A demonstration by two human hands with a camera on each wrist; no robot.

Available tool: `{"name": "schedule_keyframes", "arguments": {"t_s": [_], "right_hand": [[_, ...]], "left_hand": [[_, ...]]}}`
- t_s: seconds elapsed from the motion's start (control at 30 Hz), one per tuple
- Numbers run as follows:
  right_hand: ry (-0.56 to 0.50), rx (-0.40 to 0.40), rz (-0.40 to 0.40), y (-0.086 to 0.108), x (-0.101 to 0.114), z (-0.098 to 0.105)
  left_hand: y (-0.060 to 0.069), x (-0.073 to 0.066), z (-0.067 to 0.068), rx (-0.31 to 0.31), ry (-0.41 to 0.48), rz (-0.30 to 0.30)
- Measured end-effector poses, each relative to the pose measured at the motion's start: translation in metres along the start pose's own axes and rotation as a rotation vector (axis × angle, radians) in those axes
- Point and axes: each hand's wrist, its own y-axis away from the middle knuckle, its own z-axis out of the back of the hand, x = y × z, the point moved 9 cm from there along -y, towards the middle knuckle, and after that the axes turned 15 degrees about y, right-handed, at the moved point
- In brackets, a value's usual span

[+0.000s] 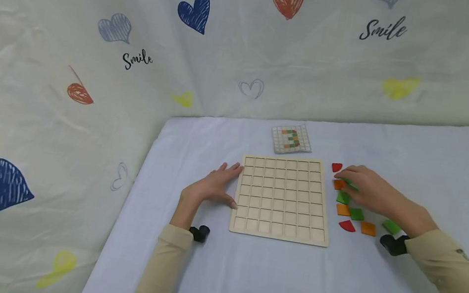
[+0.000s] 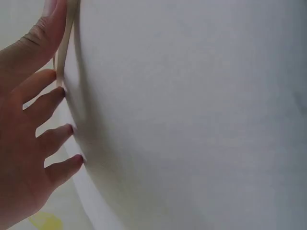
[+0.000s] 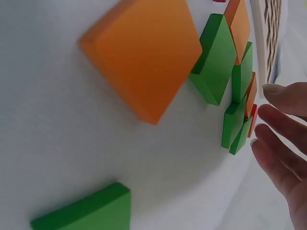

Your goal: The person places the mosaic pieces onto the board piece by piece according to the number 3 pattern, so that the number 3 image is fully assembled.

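Left hand (image 1: 213, 183) lies open, fingers spread, thumb and fingertips at the left edge of the grid board (image 1: 282, 206), probably to steady it. Right hand (image 1: 365, 187) is over the coloured tiles (image 1: 343, 210), fingers loosely bent and apart, with nothing visibly pinched. Those tiles sit just beside the board's right edge, likely for easy reach, their loose line running away from the person. Nearly square, the board shows no clear long axis; one side faces the person. Beyond it lies a patterned card (image 1: 291, 138), probably placed to be readable.
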Motion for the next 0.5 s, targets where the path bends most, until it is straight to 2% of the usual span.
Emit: {"name": "schedule_keyframes", "arguments": {"t_s": [0.23, 0.4, 0.5], "right_hand": [[0.007, 0.052, -0.003, -0.007, -0.002, -0.007], [0.030, 0.043, 0.021, -0.011, 0.000, -0.009], [0.037, 0.057, -0.001, -0.012, -0.001, -0.010]], "left_hand": [[-0.002, -0.012, 0.000, 0.025, 0.001, 0.044], [-0.001, -0.013, 0.000, 0.017, -0.008, 0.095], [-0.001, -0.012, 0.000, 0.009, 0.002, 0.107]]}}
